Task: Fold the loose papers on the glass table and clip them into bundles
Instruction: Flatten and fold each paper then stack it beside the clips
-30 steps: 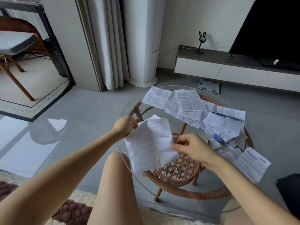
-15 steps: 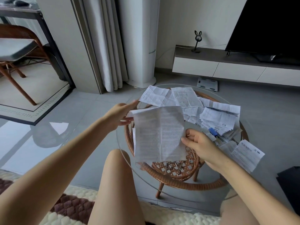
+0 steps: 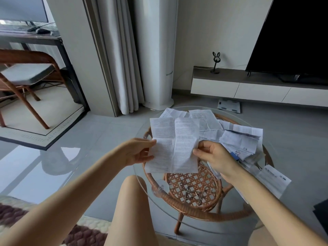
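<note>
Inspector: Sheet (image 3: 173, 144) location?
Clerk: Held spread over the near left of the table (image 3: 221, 224), beside the pile (image 3: 239, 142) lying far right. The left hand (image 3: 136, 153) pinches its left edge between thumb and fingers; the right hand (image 3: 214, 155) pinches the right edge, fingers curled.
Inspector: Hazards?
Clerk: By my judgement, old creases may steer the next fold crooked. Hands pulling apart could tear the thin paper. Setting it down carelessly could push pile sheets over the rim.
</note>
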`<state>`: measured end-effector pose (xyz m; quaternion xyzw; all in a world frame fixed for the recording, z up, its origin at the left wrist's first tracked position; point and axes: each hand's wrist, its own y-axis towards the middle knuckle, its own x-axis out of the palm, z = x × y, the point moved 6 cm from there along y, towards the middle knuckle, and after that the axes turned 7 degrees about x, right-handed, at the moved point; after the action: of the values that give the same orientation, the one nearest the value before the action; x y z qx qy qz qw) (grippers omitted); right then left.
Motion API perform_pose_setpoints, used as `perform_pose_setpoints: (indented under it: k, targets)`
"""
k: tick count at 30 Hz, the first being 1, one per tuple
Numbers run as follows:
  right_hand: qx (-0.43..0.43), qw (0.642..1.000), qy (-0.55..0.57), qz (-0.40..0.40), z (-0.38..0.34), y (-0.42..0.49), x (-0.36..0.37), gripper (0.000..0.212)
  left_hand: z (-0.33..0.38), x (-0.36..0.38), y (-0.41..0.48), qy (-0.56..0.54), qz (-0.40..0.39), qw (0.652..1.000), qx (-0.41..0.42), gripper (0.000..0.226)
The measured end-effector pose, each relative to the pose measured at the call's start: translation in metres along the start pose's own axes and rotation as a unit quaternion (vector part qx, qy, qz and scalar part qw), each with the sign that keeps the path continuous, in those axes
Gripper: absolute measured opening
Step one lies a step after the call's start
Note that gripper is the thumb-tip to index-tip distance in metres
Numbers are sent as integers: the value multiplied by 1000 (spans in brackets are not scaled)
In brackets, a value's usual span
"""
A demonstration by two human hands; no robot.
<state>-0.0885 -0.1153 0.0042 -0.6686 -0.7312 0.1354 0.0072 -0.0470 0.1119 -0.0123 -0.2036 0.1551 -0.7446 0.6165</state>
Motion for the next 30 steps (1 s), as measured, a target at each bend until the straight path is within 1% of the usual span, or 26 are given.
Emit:
perform_pose_setpoints:
  k: [3, 5, 6, 9, 10, 11, 13, 16, 18, 21, 23, 25, 26, 28, 30]
  targets:
    - [-6, 996, -48, 74, -10, 0, -10, 6, 12, 3, 0, -80, 44, 995, 33, 23]
    - [18, 993, -32, 110, -14, 2, -17, 6, 23, 7, -3, -91, 47, 993, 66, 25]
    - [39, 993, -1, 116, -14, 4, -19, 5, 29, 9, -6, -85, 48, 991, 90, 23]
    - [93, 981, 138, 100, -17, 5, -14, 3, 44, 12, -12, -65, 74, 980, 174, 18]
    - [103, 975, 174, 89, -18, 4, -11, 6, 46, 12, -15, -56, 88, 976, 192, 18]
    - [108, 971, 200, 80, -18, 4, -8, 13, 46, 12, -18, -47, 99, 973, 205, 19]
    - [112, 968, 211, 74, -16, 2, -3, 27, 42, 10, -25, -21, 113, 969, 220, 22]
    - [120, 968, 206, 81, -1, -3, 1, 29, 22, 6, -34, 26, 123, 968, 218, 22]
    - [145, 971, 171, 82, 16, -10, 4, 25, 1, 3, -37, 75, 129, 968, 200, 23]
    - [178, 979, 62, 80, 41, -21, 11, 11, -34, 3, -35, 183, 126, 957, 189, 37]
    - [199, 976, 6, 86, 56, -28, 13, 11, -53, 2, -32, 248, 127, 941, 193, 35]
    - [206, 971, -60, 103, 67, -32, 13, 12, -66, 0, -31, 319, 128, 921, 186, 24]
    - [203, 967, -103, 113, 71, -33, 11, 16, -71, -1, -29, 352, 125, 912, 173, 25]
    - [197, 956, -177, 123, 76, -34, 11, 22, -80, -1, -26, 408, 107, 893, 154, 34]
    - [182, 951, -216, 130, 75, -31, 12, 28, -83, 1, -24, 449, 90, 875, 159, 39]
